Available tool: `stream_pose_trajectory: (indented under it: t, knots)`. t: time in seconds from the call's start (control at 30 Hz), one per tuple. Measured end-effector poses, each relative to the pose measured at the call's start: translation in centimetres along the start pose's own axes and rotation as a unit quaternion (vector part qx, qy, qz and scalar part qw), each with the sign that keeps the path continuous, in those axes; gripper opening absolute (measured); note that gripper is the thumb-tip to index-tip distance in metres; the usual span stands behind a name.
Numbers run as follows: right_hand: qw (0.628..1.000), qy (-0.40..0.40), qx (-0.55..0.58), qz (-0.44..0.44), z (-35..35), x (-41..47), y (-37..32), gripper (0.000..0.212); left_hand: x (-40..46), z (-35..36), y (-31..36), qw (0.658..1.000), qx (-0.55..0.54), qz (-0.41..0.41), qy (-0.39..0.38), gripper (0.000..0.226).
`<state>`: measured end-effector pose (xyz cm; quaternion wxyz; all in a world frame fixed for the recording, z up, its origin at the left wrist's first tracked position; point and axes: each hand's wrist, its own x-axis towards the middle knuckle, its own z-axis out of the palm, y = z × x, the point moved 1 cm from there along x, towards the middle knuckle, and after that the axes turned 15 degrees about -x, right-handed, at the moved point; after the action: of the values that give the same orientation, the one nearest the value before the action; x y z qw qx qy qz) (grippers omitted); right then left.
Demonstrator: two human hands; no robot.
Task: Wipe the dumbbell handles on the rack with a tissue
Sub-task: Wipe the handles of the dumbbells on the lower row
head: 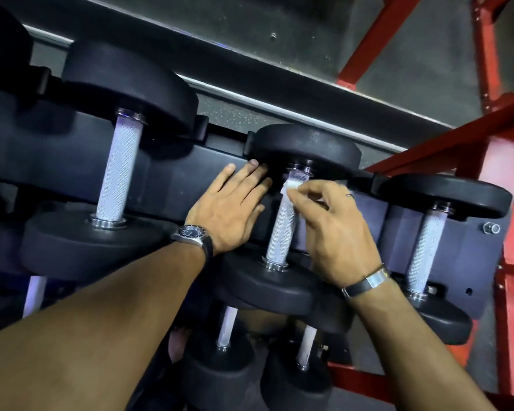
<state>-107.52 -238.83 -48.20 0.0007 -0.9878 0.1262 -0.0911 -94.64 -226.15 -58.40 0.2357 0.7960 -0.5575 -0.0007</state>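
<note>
One head view looks steeply down and forward, close over the left hand (230,209) and right hand (336,229), with the rack (172,179) just beyond them.

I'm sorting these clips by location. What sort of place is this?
Most likely a gym's weights area. Black dumbbells with knurled metal handles sit in rows on a dark rack, a red steel frame stands beside it, and the floor looks like speckled rubber.
</note>
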Motion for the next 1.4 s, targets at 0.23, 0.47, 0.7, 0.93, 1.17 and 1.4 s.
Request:
stream_pose_trajectory:
  t: [0.23,0.47,0.7,0.93,1.17,1.4]
  knots:
    - [0.999,-0.037,0.021,-0.023,-0.3,0.8,0.4,0.04,0.0,0.0,0.0,1.0,-0.002,0.003,0.025,0.049]
    - [0.994,-0.087,0.015,-0.069,-1.2,0.5,-0.7,0.037,0.0,0.1,0.0,0.999,-0.017,0.001,0.038,0.046]
    - [0.992,-0.082,0.0,-0.094,-1.1,-0.3,-1.4,0.035,0.0,-0.1,0.1,1.0,-0.023,0.002,0.02,0.05]
    - [0.999,-0.028,0.029,0.002,0.4,-0.3,0.6,0.03,0.0,-0.2,0.1,1.0,-0.01,-0.006,0.004,0.05]
    - [0.995,0.014,0.08,0.055,0.5,-1.0,-0.6,0.032,-0.1,0.0,0.0,1.0,-0.002,-0.003,0.019,0.049]
    - [0.993,-0.03,0.095,0.067,-0.3,0.6,0.2,0.03,-0.1,0.1,0.0,1.0,0.004,-0.004,0.024,0.049]
